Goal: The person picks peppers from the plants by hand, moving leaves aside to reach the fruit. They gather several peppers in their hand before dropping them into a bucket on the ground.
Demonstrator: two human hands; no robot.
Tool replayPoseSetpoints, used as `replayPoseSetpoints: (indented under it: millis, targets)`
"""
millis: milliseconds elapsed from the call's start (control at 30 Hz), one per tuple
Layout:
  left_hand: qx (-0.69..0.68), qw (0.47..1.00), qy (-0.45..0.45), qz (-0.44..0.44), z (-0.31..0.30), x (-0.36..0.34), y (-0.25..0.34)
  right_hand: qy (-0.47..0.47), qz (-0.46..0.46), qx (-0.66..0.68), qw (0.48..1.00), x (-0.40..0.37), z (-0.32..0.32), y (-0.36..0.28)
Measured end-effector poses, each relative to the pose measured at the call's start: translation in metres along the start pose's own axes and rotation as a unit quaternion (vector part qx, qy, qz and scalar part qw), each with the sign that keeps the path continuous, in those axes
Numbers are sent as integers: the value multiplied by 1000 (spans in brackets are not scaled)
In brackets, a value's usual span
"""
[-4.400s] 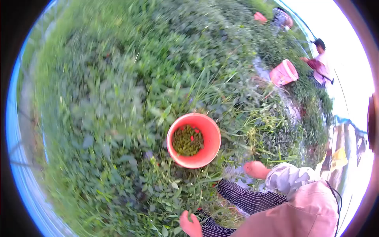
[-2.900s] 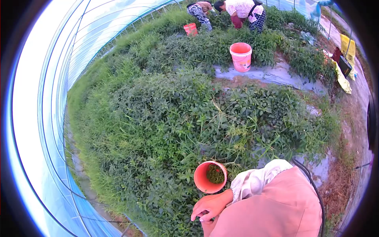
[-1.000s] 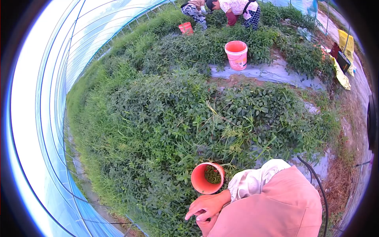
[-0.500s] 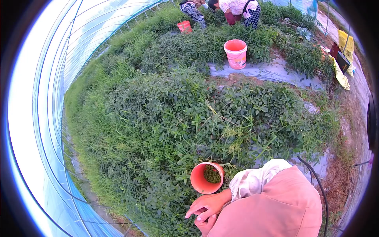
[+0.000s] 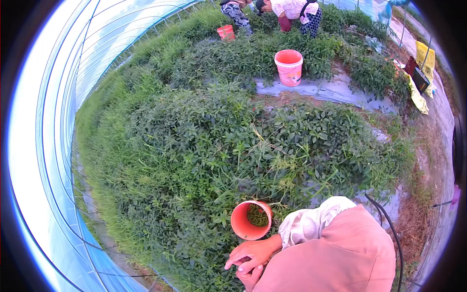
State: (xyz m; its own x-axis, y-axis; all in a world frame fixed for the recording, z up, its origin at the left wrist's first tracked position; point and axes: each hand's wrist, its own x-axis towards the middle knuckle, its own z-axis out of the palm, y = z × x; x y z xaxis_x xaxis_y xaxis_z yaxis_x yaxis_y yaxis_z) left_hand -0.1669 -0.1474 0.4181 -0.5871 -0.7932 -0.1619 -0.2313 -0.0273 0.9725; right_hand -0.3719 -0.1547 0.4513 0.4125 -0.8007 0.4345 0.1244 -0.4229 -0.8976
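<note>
My right hand (image 5: 253, 252), in a pale sleeve (image 5: 311, 225), is held low over the plants with its fingers bent and closed. Just below it, my left hand (image 5: 250, 278) is curled close to the right fingers, partly hidden by pink cloth (image 5: 331, 255). What the fingers hold, if anything, is too small to make out. Right above my hands, an orange-red bucket (image 5: 239, 221) leans among the leaves, its mouth tilted toward me. Small green pods, perhaps peppers (image 5: 258, 215), lie at its bottom. Leafy green plants (image 5: 194, 228) surround my hands.
A larger pink bucket (image 5: 290, 73) stands on plastic ground sheet (image 5: 335, 92). Two people (image 5: 294, 14) bend over plants at the back, near a smaller red bucket (image 5: 226, 32). A black hose (image 5: 394, 228) curves on the right. Blue plastic film (image 5: 58, 204) walls the left.
The view has shifted slightly, so the bucket and plants sit a little further left. My hands stay together in nearly the same pose beside the bucket.
</note>
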Motion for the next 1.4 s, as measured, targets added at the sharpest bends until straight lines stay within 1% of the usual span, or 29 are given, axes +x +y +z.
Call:
replayPoseSetpoints:
  millis: [100, 167, 300, 367, 467, 600, 700, 767, 800, 867, 900, 967, 1000, 1067, 1167, 1300, 1367, 1400]
  targets:
    - [-11, 1000, 2, 5, 1, 3, -1, 15, 7, -7, 1000, -2, 1, 2]
    - [-19, 1000, 3, 8, 2, 4, -1, 18, 36, 0, 999, -3, 1, -1]
    - [-34, 999, 8, 13, 5, 4, 2, 30, 37, -29, 998, -2, -5, -14]
    - [-41, 999, 11, 16, 6, 4, 3, 47, 18, -36, 998, -2, -4, -14]
    - [-51, 998, 15, 20, 7, 4, 5, 38, 40, 2, 998, -4, -1, -14]
    - [-65, 997, 21, 25, 10, 4, 6, 27, 42, -6, 999, -5, -1, -11]
    - [-75, 996, 26, 29, 12, 4, 8, 22, 39, -20, 999, -7, 4, -5]
    - [-82, 996, 30, 32, 13, 3, 8, 63, -4, -14, 998, -8, 7, -4]
    - [-85, 995, 31, 33, 14, 3, 9, 63, -4, -14, 998, -9, 7, -5]
    - [-92, 995, 34, 35, 16, 4, 10, 58, 36, 13, 998, -10, 6, -9]
    - [-96, 994, 35, 36, 16, 4, 12, 58, 37, 13, 998, -10, 3, -13]
    - [-103, 993, 37, 38, 21, 3, 16, 47, 65, -36, 996, -11, -2, -20]
    - [-103, 993, 37, 38, 24, 4, 21, 48, 66, -36, 996, -11, -1, -18]
    - [-104, 990, 62, 70, 33, 8, 34, 88, 1, -53, 995, -11, 1, -13]
    - [-115, 989, 46, 84, 28, 9, 18, 88, 6, -26, 996, -11, 1, -14]
    - [-119, 989, 43, 80, 25, 12, 13, 94, -10, -46, 994, -12, -2, -15]
    - [-123, 989, 42, 77, 24, 11, 12, 47, 47, -42, 997, -13, -4, -15]
    - [-124, 989, 41, 76, 24, 11, 12, 47, 47, -42, 997, -13, -4, -15]
